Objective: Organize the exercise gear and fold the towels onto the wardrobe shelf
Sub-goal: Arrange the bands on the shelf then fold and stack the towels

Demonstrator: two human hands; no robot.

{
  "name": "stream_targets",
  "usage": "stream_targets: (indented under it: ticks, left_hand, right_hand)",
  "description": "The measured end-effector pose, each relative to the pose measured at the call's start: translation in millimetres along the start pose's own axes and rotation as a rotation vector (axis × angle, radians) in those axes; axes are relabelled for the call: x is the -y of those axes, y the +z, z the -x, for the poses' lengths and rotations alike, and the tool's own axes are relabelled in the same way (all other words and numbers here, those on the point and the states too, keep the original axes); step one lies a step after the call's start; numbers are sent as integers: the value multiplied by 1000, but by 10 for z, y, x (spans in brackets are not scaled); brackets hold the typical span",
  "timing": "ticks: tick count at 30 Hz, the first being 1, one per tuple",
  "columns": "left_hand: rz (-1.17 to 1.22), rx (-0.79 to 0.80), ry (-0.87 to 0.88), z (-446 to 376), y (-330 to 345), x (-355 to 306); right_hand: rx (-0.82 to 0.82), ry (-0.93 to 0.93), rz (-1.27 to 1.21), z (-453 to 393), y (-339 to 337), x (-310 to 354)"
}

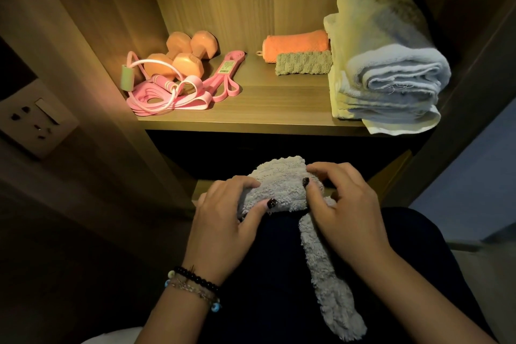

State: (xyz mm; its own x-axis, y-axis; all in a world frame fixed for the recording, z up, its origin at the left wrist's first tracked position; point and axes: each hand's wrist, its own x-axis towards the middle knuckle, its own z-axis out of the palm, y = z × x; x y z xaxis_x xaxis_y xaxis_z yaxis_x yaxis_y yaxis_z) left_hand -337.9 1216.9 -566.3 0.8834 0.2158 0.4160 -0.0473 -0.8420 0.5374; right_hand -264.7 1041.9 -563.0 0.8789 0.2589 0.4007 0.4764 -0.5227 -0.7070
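Observation:
A fluffy grey towel (pixel 282 190) lies on my dark-clothed lap, rolled at its far end, with a long tail trailing toward me. My left hand (pixel 229 218) grips the roll's left side, thumb on top. My right hand (pixel 343 204) holds the right side, fingers curled over the roll. On the lit wardrobe shelf (pixel 251 117) sit two orange dumbbells (pixel 181 58), a pink skipping rope and pink resistance bands (pixel 178 92) at the left. A rolled orange towel (pixel 296 43) and a green towel (pixel 304 63) lie at the back.
A stack of folded pale blue and cream towels (pixel 388 70) fills the shelf's right side, one corner hanging over the front edge. A wall socket plate (pixel 36 123) is on the left panel. A dark compartment opens below the shelf.

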Motion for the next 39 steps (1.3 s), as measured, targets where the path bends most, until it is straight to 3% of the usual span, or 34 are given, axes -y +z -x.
stream_targets:
  ticks: [8,16,21,24,31,34,36,39]
  left_hand:
    - [318,-15,-246,-51,-51,-66]
    - [375,-10,-520,-228,23,-24]
    - [416,-20,-680,-253,87,60]
    - [417,60,-740,-244,63,62]
    - [772,100,-796,-202,-47,-46]
    - [795,62,-682,-248,-55,-60]
    - [781,57,-635,-350,-103,-106]
    - [849,97,-626,-597,-198,-154]
  right_hand:
    - [135,230,-256,-75,-28,-66]
    - [249,529,-207,-220,35,-3]
    - [280,533,-83,-458,76,76]
    - [314,517,-84,-543,85,139]
    - [411,485,-156,-604,52,218]
    - [421,501,-216,-652,-10,215]
    - [471,564,-332,-711,-105,228]
    - [612,812,-674,-817,-273,233]
